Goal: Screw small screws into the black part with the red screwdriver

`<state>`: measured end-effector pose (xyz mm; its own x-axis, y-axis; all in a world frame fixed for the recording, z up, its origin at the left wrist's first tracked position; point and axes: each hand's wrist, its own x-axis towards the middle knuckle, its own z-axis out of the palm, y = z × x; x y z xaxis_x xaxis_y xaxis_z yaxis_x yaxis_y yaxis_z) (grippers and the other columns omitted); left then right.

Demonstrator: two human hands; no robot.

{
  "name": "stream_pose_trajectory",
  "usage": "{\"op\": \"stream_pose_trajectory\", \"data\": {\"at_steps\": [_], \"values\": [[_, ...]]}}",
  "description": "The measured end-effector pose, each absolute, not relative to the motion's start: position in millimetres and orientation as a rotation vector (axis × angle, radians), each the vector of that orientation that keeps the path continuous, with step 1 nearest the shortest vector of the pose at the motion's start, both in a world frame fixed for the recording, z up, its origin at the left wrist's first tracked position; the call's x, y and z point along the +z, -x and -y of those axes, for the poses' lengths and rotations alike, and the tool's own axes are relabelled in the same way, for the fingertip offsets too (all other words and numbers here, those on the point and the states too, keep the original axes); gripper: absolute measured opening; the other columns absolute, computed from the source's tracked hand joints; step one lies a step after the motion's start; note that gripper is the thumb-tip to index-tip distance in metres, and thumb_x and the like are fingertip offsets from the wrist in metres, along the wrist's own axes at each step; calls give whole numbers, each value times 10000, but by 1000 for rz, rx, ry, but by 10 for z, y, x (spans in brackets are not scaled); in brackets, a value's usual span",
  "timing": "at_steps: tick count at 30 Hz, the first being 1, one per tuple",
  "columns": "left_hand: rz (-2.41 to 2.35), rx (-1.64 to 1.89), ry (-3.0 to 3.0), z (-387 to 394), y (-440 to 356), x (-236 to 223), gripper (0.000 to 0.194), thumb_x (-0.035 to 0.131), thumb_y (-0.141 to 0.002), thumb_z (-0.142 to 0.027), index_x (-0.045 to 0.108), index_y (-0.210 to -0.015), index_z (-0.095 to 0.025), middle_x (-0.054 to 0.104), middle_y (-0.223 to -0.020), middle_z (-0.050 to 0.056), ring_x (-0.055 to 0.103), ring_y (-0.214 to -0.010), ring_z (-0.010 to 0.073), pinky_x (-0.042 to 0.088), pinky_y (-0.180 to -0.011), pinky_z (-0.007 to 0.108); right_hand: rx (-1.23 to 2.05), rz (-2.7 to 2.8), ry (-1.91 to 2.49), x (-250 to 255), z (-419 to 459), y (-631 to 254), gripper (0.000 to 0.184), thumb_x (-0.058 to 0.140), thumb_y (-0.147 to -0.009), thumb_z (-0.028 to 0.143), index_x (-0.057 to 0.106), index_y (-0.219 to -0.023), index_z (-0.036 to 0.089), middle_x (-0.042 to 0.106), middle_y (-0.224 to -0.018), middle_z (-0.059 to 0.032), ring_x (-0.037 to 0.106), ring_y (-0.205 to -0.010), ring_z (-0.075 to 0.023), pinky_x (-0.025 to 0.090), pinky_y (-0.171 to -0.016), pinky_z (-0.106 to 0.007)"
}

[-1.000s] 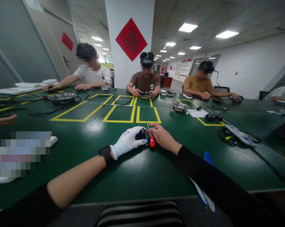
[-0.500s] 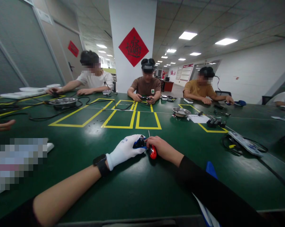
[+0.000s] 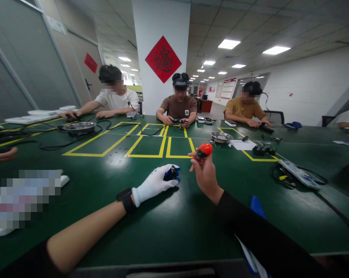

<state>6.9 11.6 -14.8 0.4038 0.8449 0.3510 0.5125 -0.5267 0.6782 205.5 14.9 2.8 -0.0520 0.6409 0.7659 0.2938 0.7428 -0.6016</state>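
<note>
My left hand (image 3: 154, 183), in a white glove, rests on the green table (image 3: 168, 216) and is closed around a small blue and black part (image 3: 171, 173). My right hand (image 3: 205, 173) is raised above the table, just right of the part, and grips a red-handled screwdriver (image 3: 203, 150) with the handle pointing up. The screwdriver's shaft is hidden behind my fingers.
Three people sit across the table, hands on their own parts. Yellow tape rectangles (image 3: 162, 144) mark the middle. A metal bowl (image 3: 220, 136), a paper, black cables (image 3: 75, 135), a flat device (image 3: 300, 174) and a blue object (image 3: 257, 206) by my right sleeve lie around.
My right hand has lifted the screwdriver up off the part and turned its red handle upward. My left hand has stayed in place on the part.
</note>
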Motion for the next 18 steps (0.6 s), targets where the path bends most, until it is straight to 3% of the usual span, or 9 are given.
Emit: {"op": "stream_pose_trajectory", "data": {"at_steps": [2, 8, 18], "values": [[-1195, 937, -2228, -148, -96, -172, 436, 656, -751, -409, 585, -1136, -217, 678, -1047, 43, 642, -944, 231, 496, -868, 355, 459, 1551, 639, 8, -92, -2023, 220, 454, -939, 281, 378, -1143, 242, 650, -993, -32, 578, -507, -94, 509, -576, -277], [-1272, 957, -2271, -272, -278, -212, 233, 631, -758, -341, 574, -932, -197, 658, -886, 11, 618, -801, 198, 475, -709, 305, 549, 1509, 448, -52, 22, -1947, 259, 439, -942, 351, 323, -1157, 265, 661, -854, -1, 635, -538, -133, 545, -602, -312], [-1125, 876, -2241, -126, -164, -148, 230, 577, -804, -357, 571, -978, -206, 645, -905, 14, 603, -816, 196, 472, -765, 317, 507, 1595, 472, -63, 28, -1944, 210, 430, -942, 360, 355, -1120, 279, 603, -826, 11, 627, -573, -130, 544, -623, -320]]}}
